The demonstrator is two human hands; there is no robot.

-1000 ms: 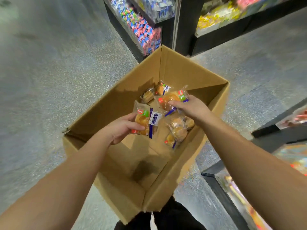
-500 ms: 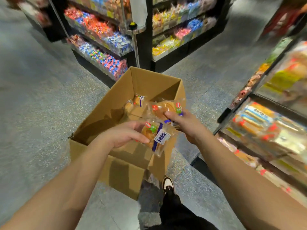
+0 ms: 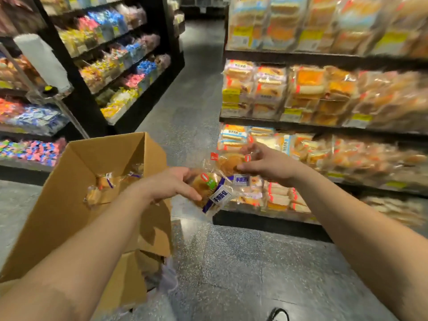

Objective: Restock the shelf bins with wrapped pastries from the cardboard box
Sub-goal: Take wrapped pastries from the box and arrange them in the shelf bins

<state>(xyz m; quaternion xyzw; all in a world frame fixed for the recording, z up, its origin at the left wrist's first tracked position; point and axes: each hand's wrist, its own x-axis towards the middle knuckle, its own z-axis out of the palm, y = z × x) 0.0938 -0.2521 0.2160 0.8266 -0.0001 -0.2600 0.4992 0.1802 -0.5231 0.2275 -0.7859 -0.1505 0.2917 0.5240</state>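
The left hand (image 3: 171, 185) holds a wrapped pastry (image 3: 209, 189), its fingers (image 3: 185, 193) curled over the clear, crinkly wrapper. The right hand (image 3: 266, 164) pinches a second pastry (image 3: 228, 162) just above it. Both round golden buns hang over the grey speckled floor (image 3: 243, 262), between the brown cardboard box (image 3: 69, 205) and the bread shelf (image 3: 324, 126). More wrapped pastries (image 3: 102, 188) lie inside the box. A candy shelf (image 3: 111, 66) stands behind, packed with bright bags
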